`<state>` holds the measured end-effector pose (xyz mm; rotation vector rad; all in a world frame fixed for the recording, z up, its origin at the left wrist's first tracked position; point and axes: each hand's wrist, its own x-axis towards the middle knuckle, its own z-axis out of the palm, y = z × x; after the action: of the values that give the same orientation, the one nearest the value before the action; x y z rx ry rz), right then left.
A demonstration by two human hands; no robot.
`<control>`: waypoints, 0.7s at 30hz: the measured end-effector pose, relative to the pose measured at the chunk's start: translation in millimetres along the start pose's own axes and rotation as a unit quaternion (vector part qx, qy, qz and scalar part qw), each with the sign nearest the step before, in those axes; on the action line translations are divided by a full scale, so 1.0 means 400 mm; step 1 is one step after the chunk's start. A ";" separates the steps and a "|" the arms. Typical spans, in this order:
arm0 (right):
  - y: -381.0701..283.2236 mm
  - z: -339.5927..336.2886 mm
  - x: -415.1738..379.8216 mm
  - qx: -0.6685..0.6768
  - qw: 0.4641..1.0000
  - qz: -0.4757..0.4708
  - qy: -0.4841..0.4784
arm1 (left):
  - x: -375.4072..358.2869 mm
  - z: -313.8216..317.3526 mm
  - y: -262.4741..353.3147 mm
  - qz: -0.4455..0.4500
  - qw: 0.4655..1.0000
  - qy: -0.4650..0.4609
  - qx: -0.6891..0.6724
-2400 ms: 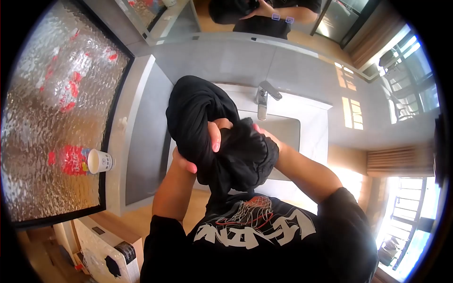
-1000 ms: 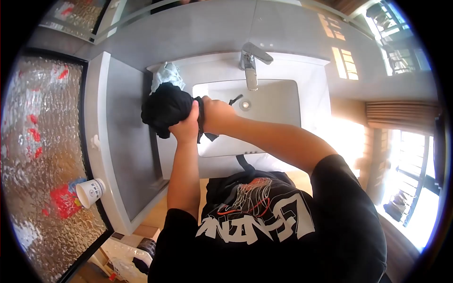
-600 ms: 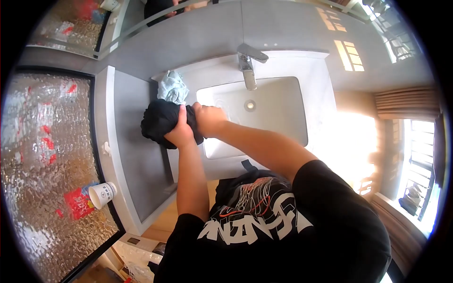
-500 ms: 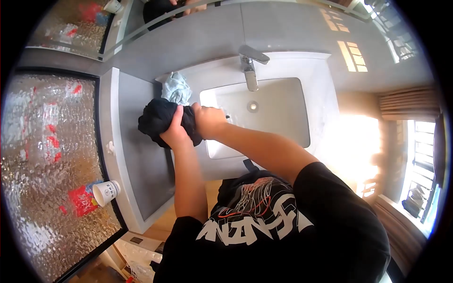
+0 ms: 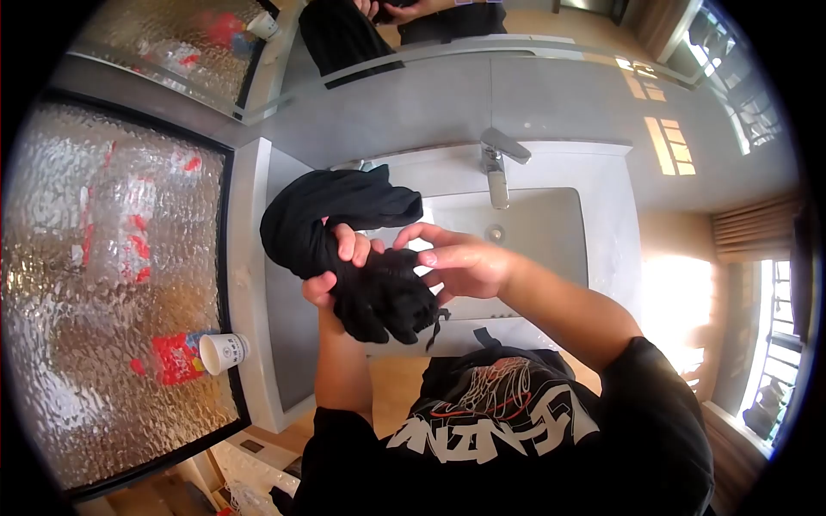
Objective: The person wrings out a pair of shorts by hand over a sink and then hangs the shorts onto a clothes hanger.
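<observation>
A black garment (image 5: 331, 215) hangs bunched in front of me, over the left end of the washbasin counter. My left hand (image 5: 348, 248) is wrapped around its middle, with the fingers on one side and the thumb on the other. One part folds away toward the wall. A crumpled end (image 5: 387, 301) bulges toward my body, with a thin black cord (image 5: 439, 325) dangling from it. My right hand (image 5: 465, 262) is beside that end, its fingers spread and curved, fingertips right at the cloth.
A white sink (image 5: 542, 249) with a chrome faucet (image 5: 496, 168) is set in the white counter (image 5: 607, 172). On the left, a paper cup (image 5: 224, 351) stands on a ledge by the textured glass panel (image 5: 129, 275). A mirror runs along the top.
The black garment has loosened from a compact bundle and spread out, shifting right and toward me. My right hand has opened its fingers. The pale blue cloth is now hidden behind the garment.
</observation>
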<state>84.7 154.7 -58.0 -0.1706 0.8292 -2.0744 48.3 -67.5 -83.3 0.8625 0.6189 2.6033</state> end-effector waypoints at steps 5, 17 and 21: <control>0.122 -0.083 0.119 0.025 0.996 0.068 -0.057 | 0.067 0.010 0.004 0.009 0.988 -0.132 -0.082; -0.003 0.041 0.087 -0.014 0.992 0.128 0.002 | 0.083 -0.034 0.008 -0.165 0.982 -0.061 0.067; 0.006 0.033 0.101 -0.168 0.971 0.126 0.115 | 0.047 0.040 -0.023 -0.135 0.960 0.149 0.194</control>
<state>66.8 116.0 -56.3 -0.0048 1.2762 -1.7245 45.5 -46.7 -67.0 0.4422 1.2668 2.4116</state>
